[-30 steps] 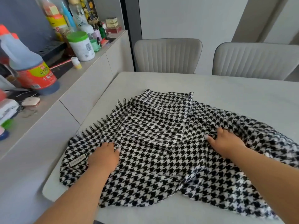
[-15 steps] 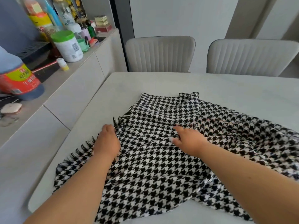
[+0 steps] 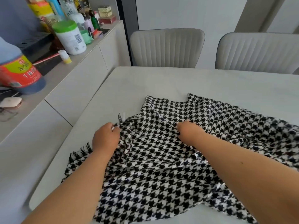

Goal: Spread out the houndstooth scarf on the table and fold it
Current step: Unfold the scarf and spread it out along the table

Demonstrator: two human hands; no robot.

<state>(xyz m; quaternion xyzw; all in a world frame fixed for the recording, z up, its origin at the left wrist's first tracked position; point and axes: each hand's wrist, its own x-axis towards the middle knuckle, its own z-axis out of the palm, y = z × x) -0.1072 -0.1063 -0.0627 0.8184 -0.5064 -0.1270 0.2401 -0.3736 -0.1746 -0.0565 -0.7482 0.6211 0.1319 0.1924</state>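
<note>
bright even daylight | soft shadows | wide-angle edge warp | slight blur

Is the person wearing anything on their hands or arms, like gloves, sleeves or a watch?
No. The left hand and right hand are bare, with no gloves, rings or watch showing. Both forearms are bare too, with no sleeve in sight as far as the picture reaches.
</note>
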